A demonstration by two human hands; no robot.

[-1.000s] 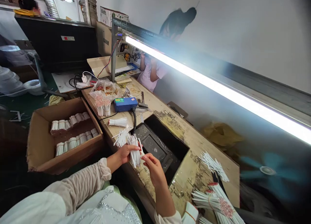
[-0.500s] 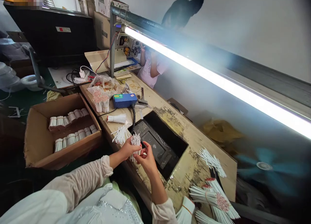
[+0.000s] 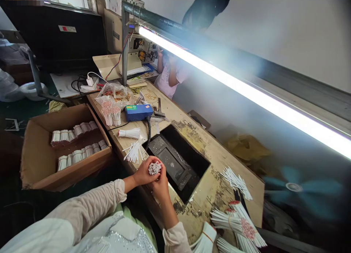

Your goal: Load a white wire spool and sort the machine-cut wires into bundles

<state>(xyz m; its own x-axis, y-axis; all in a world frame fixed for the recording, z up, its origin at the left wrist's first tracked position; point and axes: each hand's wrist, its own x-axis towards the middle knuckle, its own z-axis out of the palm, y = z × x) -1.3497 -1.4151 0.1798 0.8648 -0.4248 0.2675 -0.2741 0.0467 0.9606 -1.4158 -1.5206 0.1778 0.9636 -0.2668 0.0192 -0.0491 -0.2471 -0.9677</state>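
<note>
A bundle of thin white tubes [image 3: 154, 168] stands between my hands, its cut ends facing up at me. My left hand [image 3: 144, 171] wraps it from the left, and my right hand [image 3: 161, 183] closes round it from the right. Most of the bundle's length is hidden by my fingers. Just beyond my left hand, loose white tubes [image 3: 133, 151] lie spread on the bench, with a tied bundle [image 3: 129, 133] behind them. The recess in the bench, holding a dark device [image 3: 171, 161], is right past my hands.
At left a cardboard box [image 3: 41, 172] holds rows of tied bundles. A blue box [image 3: 139, 112] with a black cable sits on the bench [image 3: 203, 198]. More tube bundles [image 3: 236, 223] lie at right. A lit tube lamp [image 3: 219, 77] spans overhead. Another person [image 3: 170, 75] is beyond.
The bundle has gone from being held with its side showing to being enclosed by both hands, ends up. My right hand has closed in around it. The view has shifted slightly.
</note>
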